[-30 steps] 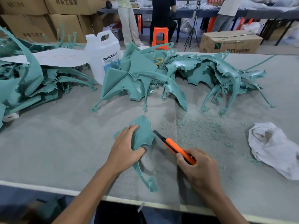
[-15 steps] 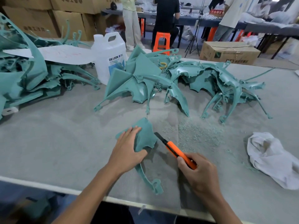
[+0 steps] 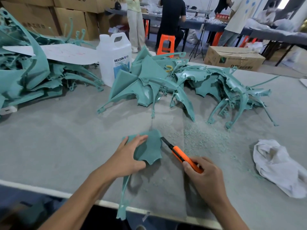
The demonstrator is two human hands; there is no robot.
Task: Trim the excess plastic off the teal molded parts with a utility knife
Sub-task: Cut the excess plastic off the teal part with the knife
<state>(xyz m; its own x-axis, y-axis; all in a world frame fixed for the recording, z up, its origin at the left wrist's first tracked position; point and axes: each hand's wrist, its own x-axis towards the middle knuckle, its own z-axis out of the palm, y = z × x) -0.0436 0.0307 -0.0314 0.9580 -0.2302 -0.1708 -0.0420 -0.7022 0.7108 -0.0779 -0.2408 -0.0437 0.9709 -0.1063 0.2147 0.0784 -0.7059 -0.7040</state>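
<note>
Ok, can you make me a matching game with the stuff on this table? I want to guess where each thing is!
Things:
1. utility knife
2. nearest teal part
3. white cloth
4. white jug

Places:
A. crumpled at the right side of the table
B. pressed flat under the left hand
C. standing upright at the back
D. gripped in the right hand

Pairs: 1-D, 2-B, 3-A, 4-C

Light: bright, even, diffuse from overhead | Shadows: soft, faint beneath held teal part (image 3: 149, 146) and right hand (image 3: 206, 178) | Glare: blown-out patch upper right corner; sheen on teal pile (image 3: 191, 75) | Edges: wide-angle bowing | Blur: lower left and far background soft
</note>
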